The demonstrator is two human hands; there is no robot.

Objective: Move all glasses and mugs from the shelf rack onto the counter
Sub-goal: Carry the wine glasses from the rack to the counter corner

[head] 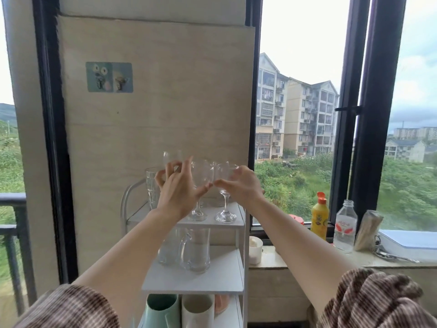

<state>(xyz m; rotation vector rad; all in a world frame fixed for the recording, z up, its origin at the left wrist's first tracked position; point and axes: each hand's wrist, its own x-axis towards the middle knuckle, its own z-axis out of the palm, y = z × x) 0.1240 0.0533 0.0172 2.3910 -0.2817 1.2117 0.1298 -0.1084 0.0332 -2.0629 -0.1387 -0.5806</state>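
My L hand (pixel 177 188) is up at the top tier of the shelf rack (pixel 220 278), fingers curled round the bowl of the back wine glass (pixel 172 157), thumb stuck out to the side. R hand (pixel 239 185) grips the bowl of the right wine glass (pixel 224 174); its foot sits on the top shelf. Thumbs nearly meet in front of the middle wine glass (pixel 201 172), which stands betw. the two hands, untouched. Can't see the back glass's foot, so can't tell if it's lifted.

Far left on the same tier: tall ribbed glass (pixel 151 185), upright. Mid tier: two clear glass mugs (pixel 196 253), side by side. Bottom tier: green mug (pixel 160 311), white mug (pixel 197 313), sth pink behind, too hidden to say what.

Counter (pixel 269 259) is just right of the rack. On it: small white cup (pixel 255 249) close to the rack, then orange juice bottle (pixel 319 217), water bottle (pixel 345 227), wrapped packet (pixel 367 230), white box (pixel 411 242) w/ keys in front.
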